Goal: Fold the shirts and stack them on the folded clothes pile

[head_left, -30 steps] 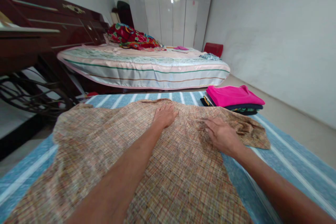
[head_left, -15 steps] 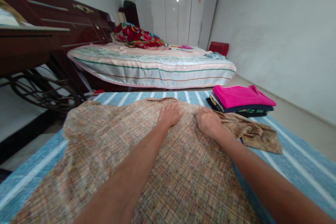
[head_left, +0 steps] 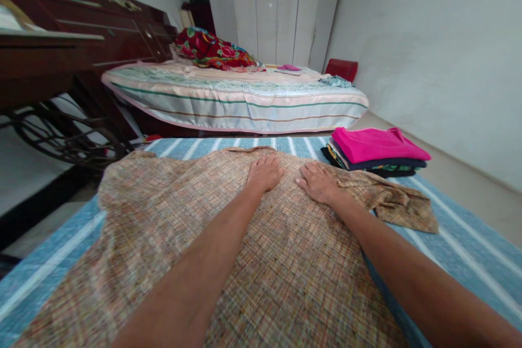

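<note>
A brown checked shirt [head_left: 281, 250] lies spread over a blue and white striped sheet [head_left: 460, 223], its collar edge at the far side. My left hand [head_left: 266, 172] rests flat on the cloth near the collar, fingers stretched forward. To its right, my right hand [head_left: 318, 181] also lies on the shirt with the fingers spread and the thumb out to the left. Neither hand grips the fabric. The right sleeve [head_left: 403, 207] runs out past my right forearm, somewhat rumpled. Part of the shirt is hidden under my forearms.
A folded stack of clothes with a pink top [head_left: 379, 145] sits beyond the right sleeve. Farther back is a bed [head_left: 244, 103] with a red floral quilt [head_left: 216, 51]. A dark sewing machine table [head_left: 44, 60] stands at the left, and a pale wardrobe [head_left: 265, 16] at the back.
My right hand has moved slightly left and its fingers have spread from a curled shape to lie flat on the shirt. My left hand has stayed in place.
</note>
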`<action>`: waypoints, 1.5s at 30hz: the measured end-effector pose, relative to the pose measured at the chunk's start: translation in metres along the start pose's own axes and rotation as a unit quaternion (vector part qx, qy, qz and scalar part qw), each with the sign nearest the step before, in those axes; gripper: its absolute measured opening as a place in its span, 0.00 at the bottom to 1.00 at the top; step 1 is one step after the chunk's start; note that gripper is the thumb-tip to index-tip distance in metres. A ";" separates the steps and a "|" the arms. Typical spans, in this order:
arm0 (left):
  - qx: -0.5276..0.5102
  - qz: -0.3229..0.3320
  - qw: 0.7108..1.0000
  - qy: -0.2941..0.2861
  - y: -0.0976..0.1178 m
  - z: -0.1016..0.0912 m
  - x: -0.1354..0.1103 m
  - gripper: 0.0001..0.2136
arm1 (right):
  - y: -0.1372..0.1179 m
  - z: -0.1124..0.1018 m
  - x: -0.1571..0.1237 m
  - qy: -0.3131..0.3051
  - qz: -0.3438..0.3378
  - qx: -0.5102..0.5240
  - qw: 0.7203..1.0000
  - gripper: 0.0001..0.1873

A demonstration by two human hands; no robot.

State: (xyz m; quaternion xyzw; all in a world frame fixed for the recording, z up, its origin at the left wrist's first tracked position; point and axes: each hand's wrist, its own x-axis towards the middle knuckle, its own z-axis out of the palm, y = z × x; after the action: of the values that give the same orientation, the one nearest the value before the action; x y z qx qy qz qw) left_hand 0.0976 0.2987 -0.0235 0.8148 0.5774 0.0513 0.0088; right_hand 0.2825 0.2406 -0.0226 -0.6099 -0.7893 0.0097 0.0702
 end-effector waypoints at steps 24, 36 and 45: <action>0.005 0.004 1.000 0.003 -0.001 0.003 0.002 0.26 | -0.009 0.002 0.040 -0.023 -0.045 -0.002 0.999 0.23; 0.018 0.013 0.999 0.048 0.005 -0.012 -0.004 0.23 | -0.013 -0.052 -0.059 0.065 -0.126 0.039 0.989 0.21; 0.040 0.045 0.998 -0.001 0.017 -0.059 -0.035 0.19 | 0.011 -0.023 -0.117 -0.002 -0.021 -0.009 1.000 0.31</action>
State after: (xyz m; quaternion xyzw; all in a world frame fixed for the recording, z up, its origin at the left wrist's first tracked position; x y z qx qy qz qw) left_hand 0.0969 0.2575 0.0337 0.8395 0.5421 0.0275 -0.0257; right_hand 0.3248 0.1287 -0.0127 -0.5939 -0.8021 0.0021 0.0629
